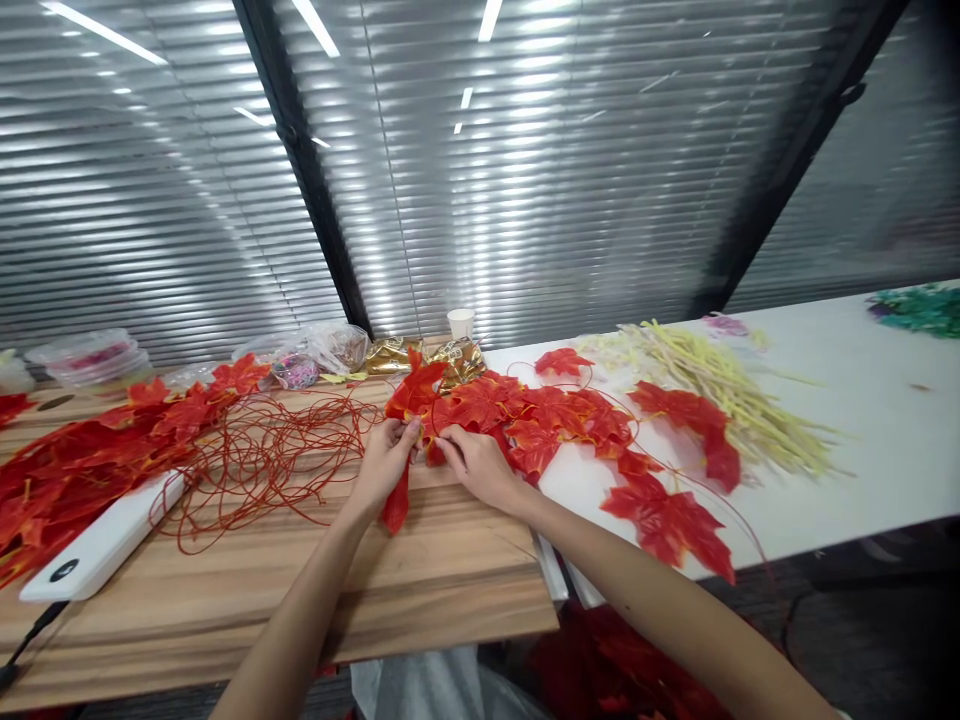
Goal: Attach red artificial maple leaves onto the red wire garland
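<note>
My left hand (384, 462) is closed in a pinch near the base of a red artificial maple leaf (415, 388). Part of that leaf shows above the fingers, and a red piece hangs below them. My right hand (480, 466) is close beside it, fingers pinched together at the near edge of the leaves; what lies between them is too small to make out. A row of red maple leaves (544, 415) on thin red cord stretches to the right from my hands. Left of my hands lies a loose tangle of red cord (277, 450).
A heap of red leaves (82, 470) and a white power bank (105, 540) with a cable lie at left. Behind are plastic tubs (90, 360), gold wrappers (394, 355) and a paper cup (460, 323). Yellow strips (720, 400) lie on the white table (885, 420).
</note>
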Motion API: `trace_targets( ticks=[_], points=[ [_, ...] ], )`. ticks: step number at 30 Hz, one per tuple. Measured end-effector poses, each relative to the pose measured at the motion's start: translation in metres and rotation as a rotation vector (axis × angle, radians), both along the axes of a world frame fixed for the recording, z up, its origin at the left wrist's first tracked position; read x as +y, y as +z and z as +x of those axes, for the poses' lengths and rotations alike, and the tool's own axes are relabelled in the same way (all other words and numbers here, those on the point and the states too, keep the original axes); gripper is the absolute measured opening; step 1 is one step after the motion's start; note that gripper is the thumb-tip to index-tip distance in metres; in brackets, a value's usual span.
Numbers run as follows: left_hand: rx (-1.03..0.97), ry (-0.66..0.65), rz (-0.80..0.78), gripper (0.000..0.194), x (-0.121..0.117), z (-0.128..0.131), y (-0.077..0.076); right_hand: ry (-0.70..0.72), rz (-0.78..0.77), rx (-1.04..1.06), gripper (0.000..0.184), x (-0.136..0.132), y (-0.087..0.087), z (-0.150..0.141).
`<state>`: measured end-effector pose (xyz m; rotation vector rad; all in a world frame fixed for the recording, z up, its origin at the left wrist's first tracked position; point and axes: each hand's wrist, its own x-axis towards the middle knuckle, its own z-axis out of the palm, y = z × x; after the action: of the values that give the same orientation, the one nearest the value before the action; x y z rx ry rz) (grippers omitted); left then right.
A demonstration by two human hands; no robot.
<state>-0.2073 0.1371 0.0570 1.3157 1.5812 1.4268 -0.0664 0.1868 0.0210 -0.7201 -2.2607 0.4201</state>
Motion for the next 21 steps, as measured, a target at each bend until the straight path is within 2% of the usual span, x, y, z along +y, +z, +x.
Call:
trace_targets(
  ticks=[5,14,17,21],
  points=[
    [-0.120,-0.036,-0.001,0.035,-0.0015,0.0032,0.0006,0.020,-0.034,0.042,0.016,-0.0008,-0.0009,0.0001],
    [-0.078,-0.106,0.039,0.029,-0.0050,0.0062,0.0040,0.092,-0.238,0.297,0.018,-0.0005,0.0029,-0.0005],
    [-0.023,-0.074,0.080,0.024,-0.0081,0.0066,0.0063,0.110,-0.333,0.402,0.020,0.0003,0.0031,-0.0021],
    [-0.082,-0.015,0.033,0.022,-0.0094,0.0047,0.0035,0.188,-0.451,0.491,0.021,-0.0002,0.0036,-0.0033]
  ],
)
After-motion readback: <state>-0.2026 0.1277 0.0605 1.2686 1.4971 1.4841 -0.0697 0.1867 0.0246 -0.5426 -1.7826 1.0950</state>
